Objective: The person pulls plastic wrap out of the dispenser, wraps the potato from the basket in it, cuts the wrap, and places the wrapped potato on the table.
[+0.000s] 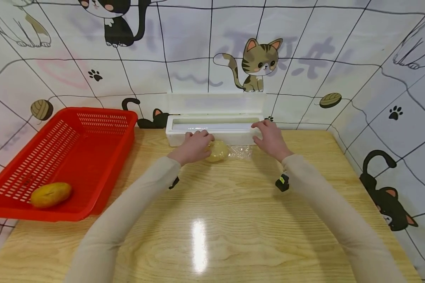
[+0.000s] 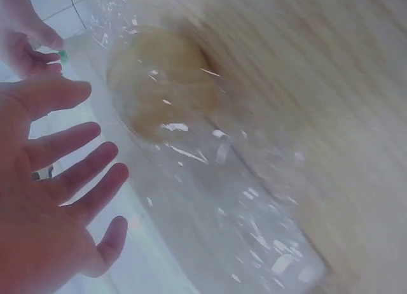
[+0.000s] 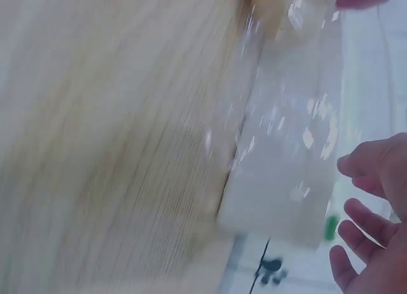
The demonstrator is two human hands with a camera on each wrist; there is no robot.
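A white cling film box stands against the wall with its lid raised. Clear film comes over its front and covers a round yellow fruit on the table. My left hand is just left of the fruit, above the box's front edge; the left wrist view shows its fingers spread and bent slightly. At the box's right end, my right hand has its thumb and fingers apart, close to the edge. A small green piece sits on that edge near its fingers.
A red plastic basket stands on the left with one yellow mango-like fruit inside. The wooden table reaches toward me. Cat-patterned wall covering rises right behind the box and along the right side.
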